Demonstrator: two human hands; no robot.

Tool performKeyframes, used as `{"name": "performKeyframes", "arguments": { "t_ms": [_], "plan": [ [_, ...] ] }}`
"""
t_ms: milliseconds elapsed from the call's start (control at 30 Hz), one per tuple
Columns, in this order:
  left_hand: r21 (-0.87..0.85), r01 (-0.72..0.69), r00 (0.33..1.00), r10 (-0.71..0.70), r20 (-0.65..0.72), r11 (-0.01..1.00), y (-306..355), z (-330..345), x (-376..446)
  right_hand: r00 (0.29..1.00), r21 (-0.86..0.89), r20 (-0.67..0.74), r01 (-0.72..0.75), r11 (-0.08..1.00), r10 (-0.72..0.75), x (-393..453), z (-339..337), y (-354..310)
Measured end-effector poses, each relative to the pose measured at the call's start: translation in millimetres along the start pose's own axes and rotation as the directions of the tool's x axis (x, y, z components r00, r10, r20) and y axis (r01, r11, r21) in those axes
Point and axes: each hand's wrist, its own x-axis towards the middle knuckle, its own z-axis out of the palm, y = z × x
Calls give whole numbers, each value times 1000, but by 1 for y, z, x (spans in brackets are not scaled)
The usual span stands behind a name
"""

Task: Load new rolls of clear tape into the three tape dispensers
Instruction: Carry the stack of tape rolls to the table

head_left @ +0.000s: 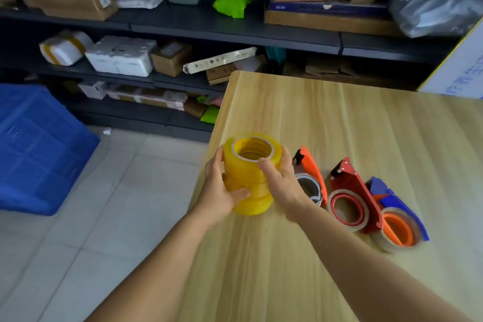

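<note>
Head view: left hand [219, 188] and right hand [281, 178] each clamp their grip round a wrapped stack of tape rolls [248, 175], at the bench [339, 125] edge. Three dispensers [366, 198] lie just beside. Risk: stack tips floorward when unwrapped, being so near the edge.

Both bare forearms reach forward from the bottom edge, converging toward the middle. The left hand [218, 192] curls its grip round one flank of the tall stack of yellowish clear tape rolls [249, 175] — thumb laid across the near face. The right hand [281, 180] clasps the opposite flank, its thumb hooked up against the top rim — wrist bent slightly inward.
</note>
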Motion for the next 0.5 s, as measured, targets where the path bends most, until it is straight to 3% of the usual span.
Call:
{"name": "performKeyframes", "arguments": {
  "t_ms": [200, 500],
  "plan": [
    [89, -29, 998, 34, -53, 996, -15, -6, 40, 1000, -47, 19, 7, 999, -7, 35, 13, -7],
    [253, -80, 996, 87, -17, 964, -42, -9, 73, 998, 34, 39, 40, 999, -41, 52, 20, 3]
  ]
}}
